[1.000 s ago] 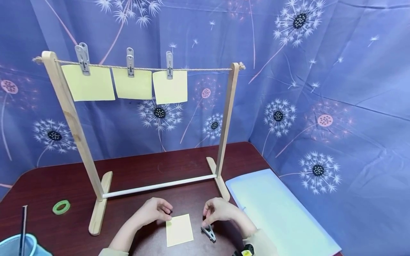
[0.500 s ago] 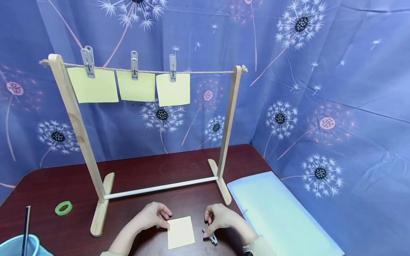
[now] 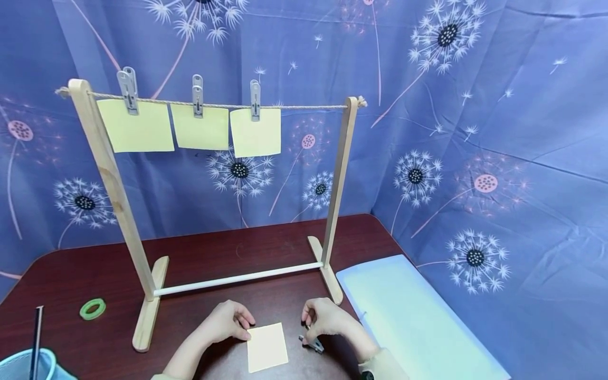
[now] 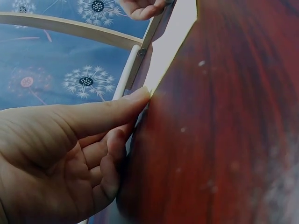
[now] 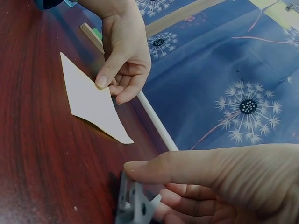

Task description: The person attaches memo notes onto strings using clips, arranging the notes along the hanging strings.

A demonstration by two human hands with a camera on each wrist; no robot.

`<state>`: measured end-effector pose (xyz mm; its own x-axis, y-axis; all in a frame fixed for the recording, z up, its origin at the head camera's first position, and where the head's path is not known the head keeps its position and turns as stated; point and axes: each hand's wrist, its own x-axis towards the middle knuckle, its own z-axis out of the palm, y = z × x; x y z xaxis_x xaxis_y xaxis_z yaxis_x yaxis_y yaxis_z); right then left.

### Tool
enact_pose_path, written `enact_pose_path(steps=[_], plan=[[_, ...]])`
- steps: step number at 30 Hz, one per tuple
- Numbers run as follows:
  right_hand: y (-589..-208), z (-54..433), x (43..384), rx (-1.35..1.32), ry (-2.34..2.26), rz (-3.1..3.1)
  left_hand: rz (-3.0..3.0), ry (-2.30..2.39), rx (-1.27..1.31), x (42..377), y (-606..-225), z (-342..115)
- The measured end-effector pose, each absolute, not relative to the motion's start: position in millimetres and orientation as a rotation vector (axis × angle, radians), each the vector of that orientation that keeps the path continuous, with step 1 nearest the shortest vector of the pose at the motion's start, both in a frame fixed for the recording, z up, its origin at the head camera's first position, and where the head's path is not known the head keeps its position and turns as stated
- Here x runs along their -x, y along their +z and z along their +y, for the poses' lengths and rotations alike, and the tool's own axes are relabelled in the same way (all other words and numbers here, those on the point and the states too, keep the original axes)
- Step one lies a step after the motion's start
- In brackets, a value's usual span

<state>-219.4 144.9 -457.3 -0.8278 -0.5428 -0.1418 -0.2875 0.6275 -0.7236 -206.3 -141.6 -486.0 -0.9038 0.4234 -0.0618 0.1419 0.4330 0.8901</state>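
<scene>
A pale yellow paper note (image 3: pixel 267 349) lies near the front of the table, its upper left corner pinched by my left hand (image 3: pixel 225 323). The left wrist view shows the thumb pressed on that corner, with the fingers curled beneath. To the right of the paper, my right hand (image 3: pixel 328 321) holds a grey clothespin (image 3: pixel 316 345) between thumb and fingers, low over the table. Up close in the right wrist view, the clothespin (image 5: pixel 133 203) is partly cut off by the frame's bottom edge. Paper and clothespin are apart.
Behind the hands stands a wooden frame (image 3: pixel 338 182) with a rope (image 3: pixel 309 107). Three yellow notes (image 3: pixel 256 134) hang there from grey clothespins (image 3: pixel 255 100). A green tape ring (image 3: pixel 92 309) and a blue cup (image 3: pixel 45 364) are at left, a white board (image 3: pixel 418 311) at right.
My right thumb has slid down over the clothespin, which turned slightly and is more covered by the hand. My left hand keeps its pinch on the paper. The head view has shifted a little.
</scene>
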Motion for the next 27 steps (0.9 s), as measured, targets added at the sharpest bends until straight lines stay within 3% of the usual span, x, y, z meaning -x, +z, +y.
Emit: enact_pose_path(steps=[13,27], plan=[[-458,136,238,0.718,-1.130,2.550,2.272,1.558,-0.406,207,-485,-147],[-463,139,235,0.728,-1.145,2.552,2.347,1.470,-0.397,206,-482,-146]])
